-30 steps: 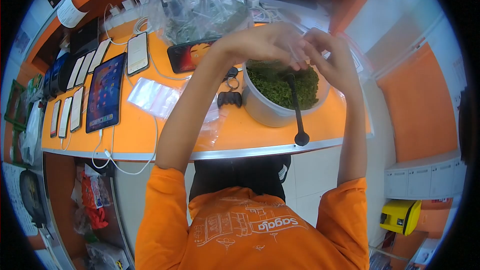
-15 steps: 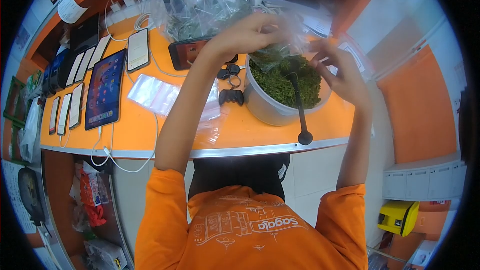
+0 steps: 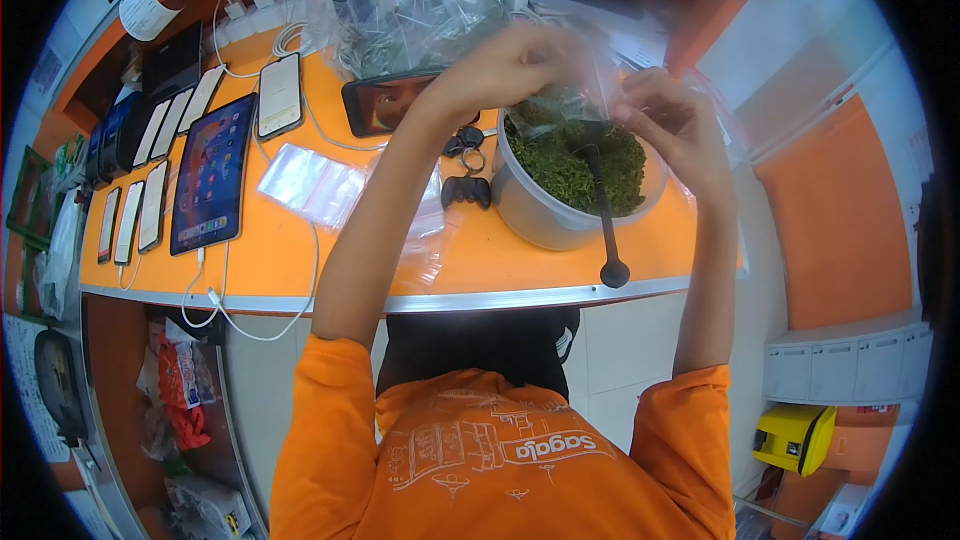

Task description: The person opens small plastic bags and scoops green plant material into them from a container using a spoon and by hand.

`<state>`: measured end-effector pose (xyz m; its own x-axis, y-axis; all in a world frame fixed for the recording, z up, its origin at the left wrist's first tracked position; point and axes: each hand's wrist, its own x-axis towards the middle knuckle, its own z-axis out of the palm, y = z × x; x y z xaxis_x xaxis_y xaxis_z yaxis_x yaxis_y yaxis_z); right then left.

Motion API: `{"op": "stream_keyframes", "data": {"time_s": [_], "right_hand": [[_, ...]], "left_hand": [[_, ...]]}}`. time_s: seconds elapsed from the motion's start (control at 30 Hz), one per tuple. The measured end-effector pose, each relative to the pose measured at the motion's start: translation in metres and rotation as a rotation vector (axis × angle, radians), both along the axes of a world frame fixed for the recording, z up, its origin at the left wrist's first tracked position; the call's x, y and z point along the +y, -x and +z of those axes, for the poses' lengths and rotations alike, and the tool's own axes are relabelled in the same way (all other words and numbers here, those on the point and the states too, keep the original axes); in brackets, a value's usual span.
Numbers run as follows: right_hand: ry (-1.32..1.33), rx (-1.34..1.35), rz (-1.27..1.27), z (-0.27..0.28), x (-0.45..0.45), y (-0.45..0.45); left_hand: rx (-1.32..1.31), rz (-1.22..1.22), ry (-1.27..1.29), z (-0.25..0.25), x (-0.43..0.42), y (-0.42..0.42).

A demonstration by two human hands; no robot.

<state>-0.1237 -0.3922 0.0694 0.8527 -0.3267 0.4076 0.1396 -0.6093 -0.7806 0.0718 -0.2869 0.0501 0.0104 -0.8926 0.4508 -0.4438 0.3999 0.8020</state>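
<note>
A round translucent tub (image 3: pixel 545 225) holds green, moss-like crumbled plant material (image 3: pixel 575 175). A black long-handled spoon (image 3: pixel 606 210) lies in it, its handle end hanging over the near rim. Over the tub's far side is a small clear plastic bag (image 3: pixel 550 110) with some green material in its lower part. My left hand (image 3: pixel 515 65) grips the bag's upper left, its fingertips smeared by motion. My right hand (image 3: pixel 675 120) is closed, thumb against fingers, at the bag's right edge. Flat empty zip bags (image 3: pixel 315 182) lie left of the tub.
Several phones (image 3: pixel 152 205) and a tablet (image 3: pixel 212 175) with charging cables cover the table's left side. A black phone (image 3: pixel 375 105) and a keyring with a small controller-shaped fob (image 3: pixel 466 192) sit near the tub. Behind stands a large clear bag of filled packets (image 3: pixel 410 10).
My right hand has shifted slightly left and up, closing its fingers at the small bag's edge. The left hand stays at the bag. The spoon has barely moved.
</note>
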Motion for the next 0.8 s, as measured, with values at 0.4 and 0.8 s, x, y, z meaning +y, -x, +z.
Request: {"op": "stream_keyframes", "data": {"time_s": [0.4, 0.8], "right_hand": [[0.201, 0.202, -0.145, -0.004, 0.015, 0.003], [0.093, 0.038, -0.165, 0.014, 0.022, 0.001]], "left_hand": [[0.078, 0.134, -0.046, 0.007, 0.012, 0.001], [0.381, 0.042, 0.053, 0.005, 0.009, 0.016]]}}
